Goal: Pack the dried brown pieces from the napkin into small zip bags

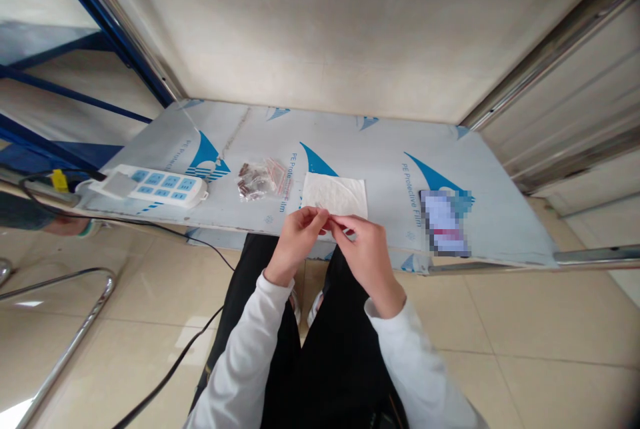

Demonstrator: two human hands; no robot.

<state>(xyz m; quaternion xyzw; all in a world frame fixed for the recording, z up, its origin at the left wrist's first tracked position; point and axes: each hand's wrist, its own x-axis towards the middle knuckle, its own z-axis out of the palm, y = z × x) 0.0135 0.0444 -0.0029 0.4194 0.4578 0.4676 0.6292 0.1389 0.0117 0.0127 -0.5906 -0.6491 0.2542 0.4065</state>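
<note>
My left hand [299, 239] and my right hand [364, 249] meet at the fingertips over the front edge of the table. Both are closed in a pinch, and something small and pale may show between them, too tiny to name. Just beyond my fingers lies a white tissue [337, 192], flat on the table, its near edge partly covered by my hands. To the left of it rests a clear plastic zip bag [260, 179] with several small brown pieces in or under it.
A white power strip [173, 189] with a plug in it lies on the left of the film-covered table [350, 139]. At the right front is a phone [445, 224], its screen blurred. A black cable [175, 229] hangs past the front edge. Another person's foot [75, 226] shows at left.
</note>
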